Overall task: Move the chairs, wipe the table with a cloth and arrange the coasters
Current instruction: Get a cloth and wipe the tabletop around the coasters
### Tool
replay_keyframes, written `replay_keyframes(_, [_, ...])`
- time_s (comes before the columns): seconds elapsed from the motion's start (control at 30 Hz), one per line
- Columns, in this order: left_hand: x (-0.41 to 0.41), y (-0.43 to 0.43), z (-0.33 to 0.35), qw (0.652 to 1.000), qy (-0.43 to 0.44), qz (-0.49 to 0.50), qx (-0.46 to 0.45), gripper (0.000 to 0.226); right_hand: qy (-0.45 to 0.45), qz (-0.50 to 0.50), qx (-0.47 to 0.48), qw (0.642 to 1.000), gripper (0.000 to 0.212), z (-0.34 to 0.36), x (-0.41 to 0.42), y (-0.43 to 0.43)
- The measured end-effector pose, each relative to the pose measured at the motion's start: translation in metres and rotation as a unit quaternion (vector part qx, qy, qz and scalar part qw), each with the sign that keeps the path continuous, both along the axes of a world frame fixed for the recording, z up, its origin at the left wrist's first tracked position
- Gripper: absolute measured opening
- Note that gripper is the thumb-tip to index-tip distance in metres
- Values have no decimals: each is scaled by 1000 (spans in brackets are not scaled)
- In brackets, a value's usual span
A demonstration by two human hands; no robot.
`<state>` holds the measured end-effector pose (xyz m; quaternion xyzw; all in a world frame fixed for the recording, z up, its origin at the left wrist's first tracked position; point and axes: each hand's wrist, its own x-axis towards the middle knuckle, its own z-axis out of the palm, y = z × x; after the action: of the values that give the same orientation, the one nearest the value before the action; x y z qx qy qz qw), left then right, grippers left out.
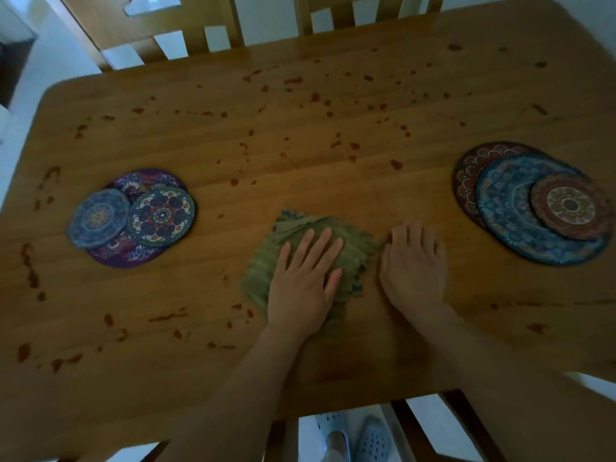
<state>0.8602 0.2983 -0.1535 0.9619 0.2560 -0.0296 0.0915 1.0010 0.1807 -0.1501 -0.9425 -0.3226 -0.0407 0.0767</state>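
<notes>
Tabletop (333,195): wooden, spattered all over with reddish stains.
Cloth (356,251): green, folded, lying flat at the near middle.
Left hand (303,281): fingers straight, pressing flat on the cloth.
Right hand (413,268): fingers straight, flat on the wood just beside the cloth.
Coasters: patterned rounds overlapping in a left pile (133,216) and a right pile (533,205).
Chair (160,25): at the far edge.

Both bare forearms reach forward from the near edge, side by side. The left hand (303,278) lies palm down, its straight, slightly spread fingers pressed flat on the cloth (258,278). The right hand (413,261) sits just beside it, also palm down. Its fingers are straight and rest on the bench (300,161), thumb towards the left hand.
</notes>
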Motion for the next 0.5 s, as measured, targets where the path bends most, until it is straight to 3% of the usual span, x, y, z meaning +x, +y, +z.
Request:
replay_keyframes(0.07, [-14, 4, -1, 999, 9, 31, 2, 55, -6, 15, 7, 1000, 19, -1, 9, 1])
replay_keyframes(0.17, [-8, 28, -4, 991, 7, 130, 17, 58, 39, 12, 49, 998, 36, -9, 14, -3])
replay_keyframes(0.23, [7, 49, -5, 977, 4, 213, 29, 60, 83, 3, 50, 995, 43, -12, 14, -3])
replay_keyframes(0.37, [48, 93, -3, 941, 8, 339, 17, 66, 67, 15, 55, 996, 43, -14, 15, -3])
replay_keyframes(0.5, [97, 120, -1, 931, 11, 366, 5, 65, 62, 23, 60, 996, 47, -13, 14, -3])
